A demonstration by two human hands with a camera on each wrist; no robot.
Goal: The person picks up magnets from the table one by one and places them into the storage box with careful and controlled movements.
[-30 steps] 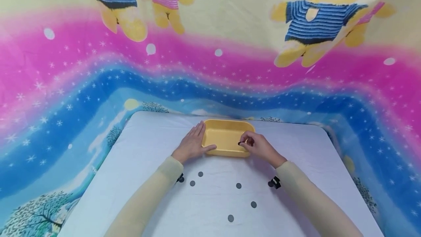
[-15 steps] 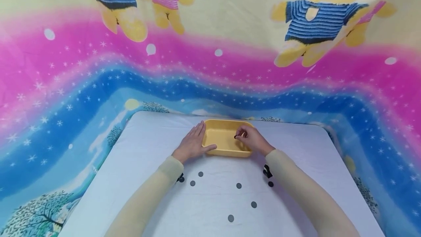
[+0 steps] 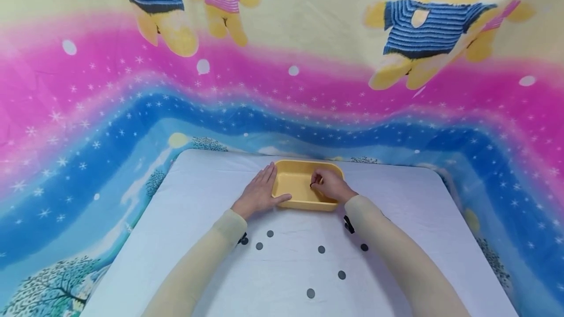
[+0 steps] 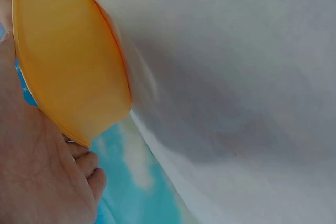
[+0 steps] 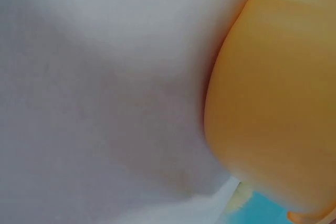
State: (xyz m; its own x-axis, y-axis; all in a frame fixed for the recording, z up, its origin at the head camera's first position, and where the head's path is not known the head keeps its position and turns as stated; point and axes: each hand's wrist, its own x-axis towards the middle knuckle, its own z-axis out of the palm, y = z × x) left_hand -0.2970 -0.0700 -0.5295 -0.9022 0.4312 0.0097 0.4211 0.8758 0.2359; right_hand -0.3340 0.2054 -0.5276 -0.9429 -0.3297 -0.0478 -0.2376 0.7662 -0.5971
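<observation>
A yellow rectangular container (image 3: 309,205) stands near the far edge of the white-covered table. My left hand (image 3: 255,193) rests against its left end, fingers straight along the rim and thumb over the near side. In the left wrist view the palm of that hand lies beside the container's wall (image 4: 73,61). Over the container's right half, my right hand (image 3: 332,186) pinches a small dark disc (image 3: 311,185) between thumb and curled fingers. The right wrist view has the container's outer wall (image 5: 268,98), with the disc out of sight.
Several small dark round discs lie scattered on the near tabletop, among them a left disc (image 3: 270,234), a middle disc (image 3: 321,249), a right disc (image 3: 364,247) and the nearest disc (image 3: 310,293). A patterned cloth (image 3: 291,106) hangs behind and around the table.
My right hand has moved leftward and slightly farther in over the container, still pinching the dark disc. The left hand stays at the container's left end.
</observation>
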